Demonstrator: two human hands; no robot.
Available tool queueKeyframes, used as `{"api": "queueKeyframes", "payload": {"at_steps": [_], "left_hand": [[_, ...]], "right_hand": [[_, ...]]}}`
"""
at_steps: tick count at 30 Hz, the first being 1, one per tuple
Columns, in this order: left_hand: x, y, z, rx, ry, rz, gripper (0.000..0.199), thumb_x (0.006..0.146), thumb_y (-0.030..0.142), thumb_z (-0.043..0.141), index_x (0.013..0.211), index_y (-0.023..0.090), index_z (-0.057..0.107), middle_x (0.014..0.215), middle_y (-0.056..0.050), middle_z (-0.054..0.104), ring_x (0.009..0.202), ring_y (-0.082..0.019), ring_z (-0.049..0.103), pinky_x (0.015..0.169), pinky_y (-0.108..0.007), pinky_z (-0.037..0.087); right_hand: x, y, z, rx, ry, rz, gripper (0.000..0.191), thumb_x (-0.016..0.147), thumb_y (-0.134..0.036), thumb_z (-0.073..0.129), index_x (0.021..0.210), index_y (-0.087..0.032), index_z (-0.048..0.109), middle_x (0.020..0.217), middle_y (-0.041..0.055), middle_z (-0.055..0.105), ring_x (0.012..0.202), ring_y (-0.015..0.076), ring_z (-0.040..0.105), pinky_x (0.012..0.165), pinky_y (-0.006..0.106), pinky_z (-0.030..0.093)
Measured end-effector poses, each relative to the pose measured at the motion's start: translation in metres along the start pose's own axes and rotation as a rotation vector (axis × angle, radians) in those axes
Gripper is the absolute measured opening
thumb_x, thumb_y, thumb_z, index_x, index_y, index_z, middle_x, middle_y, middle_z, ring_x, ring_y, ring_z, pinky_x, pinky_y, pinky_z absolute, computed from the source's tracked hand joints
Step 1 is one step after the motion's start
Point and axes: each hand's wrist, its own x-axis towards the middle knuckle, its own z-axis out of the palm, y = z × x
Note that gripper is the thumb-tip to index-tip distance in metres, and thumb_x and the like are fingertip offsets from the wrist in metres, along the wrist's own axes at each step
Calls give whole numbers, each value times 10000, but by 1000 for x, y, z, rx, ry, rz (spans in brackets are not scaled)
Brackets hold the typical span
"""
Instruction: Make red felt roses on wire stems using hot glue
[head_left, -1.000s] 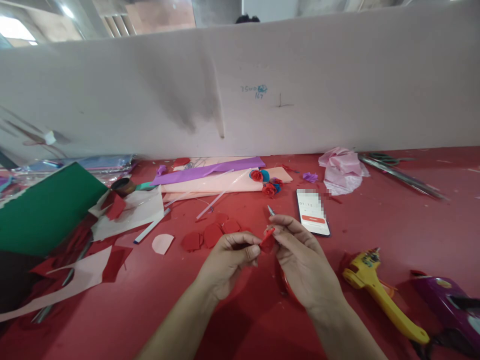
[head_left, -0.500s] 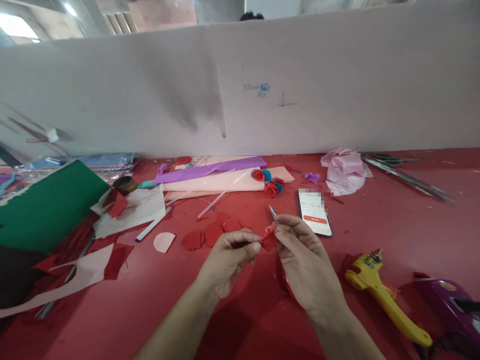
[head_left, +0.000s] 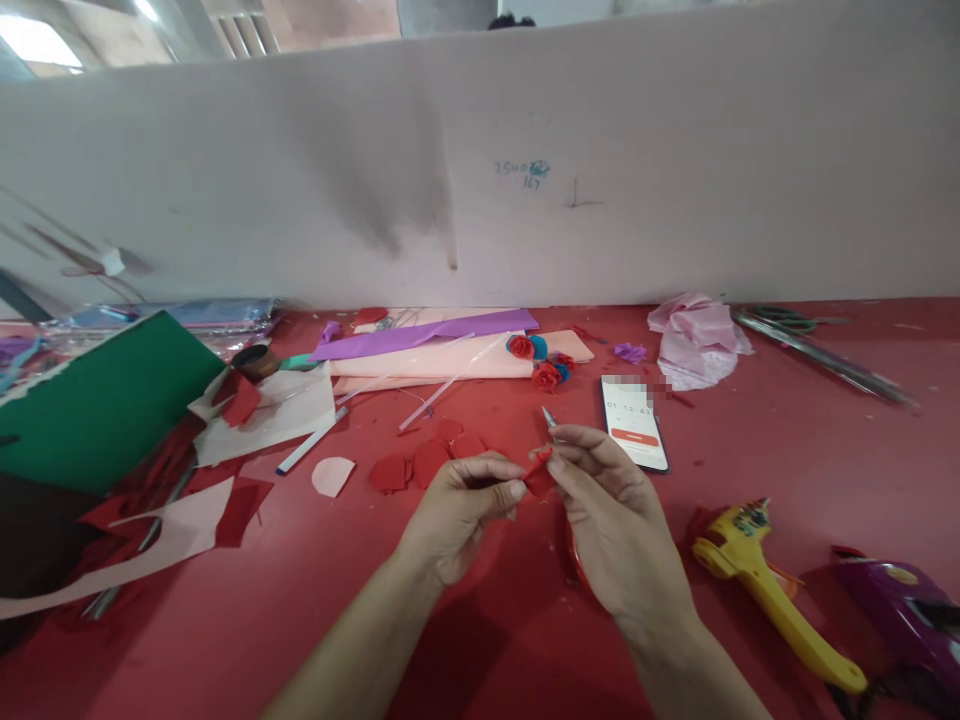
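A small piece of red crepe paper (head_left: 538, 474) is pinched between my two hands above the table. My left hand (head_left: 457, 515) is closed, thumb and forefinger on the paper's left edge. Closed too, my right hand (head_left: 619, 520) grips the upper right edge, which looks slightly curled. A pointed metal tip (head_left: 549, 416) and a red handle loop (head_left: 574, 552) show around my right hand, apparently scissors; whether they are held or lie beneath is hidden. Beside my left hand lie several cut red paper petals (head_left: 430, 464).
Red-and-blue paper flowers (head_left: 547, 374) lie by folded peach paper (head_left: 450, 368) and a purple strip (head_left: 427, 336). To the right are a phone (head_left: 634, 430), yellow glue gun (head_left: 784, 600), purple tool (head_left: 892, 595) and pink wrap (head_left: 694, 340). Paper scraps (head_left: 180, 530) and a green sheet (head_left: 112, 400) are left.
The view has shifted slightly, so everything on the table sits a little farther right. Both hands keep their pinch on the red paper, with hardly any movement.
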Motion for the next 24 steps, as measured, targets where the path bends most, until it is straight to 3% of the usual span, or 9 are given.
{"api": "queueKeyframes", "payload": {"at_steps": [12, 24], "left_hand": [[0, 0, 2, -1, 32, -11, 258, 414, 162, 878, 607, 133, 709, 589, 11, 611, 496, -62, 529, 487, -186, 428], [-1, -4, -1, -5, 2, 8, 230, 452, 126, 851, 626, 138, 702, 617, 16, 628, 472, -66, 549, 518, -206, 449]], "right_hand": [[0, 0, -1, -22, 3, 9, 213, 715, -236, 760, 912, -255, 680, 779, -29, 666, 751, 98, 587, 733, 215, 458], [1, 4, -3, -74, -57, -50, 213, 780, -240, 709, 983, -280, 660, 895, -17, 674, 822, 109, 608, 758, 229, 470]]}}
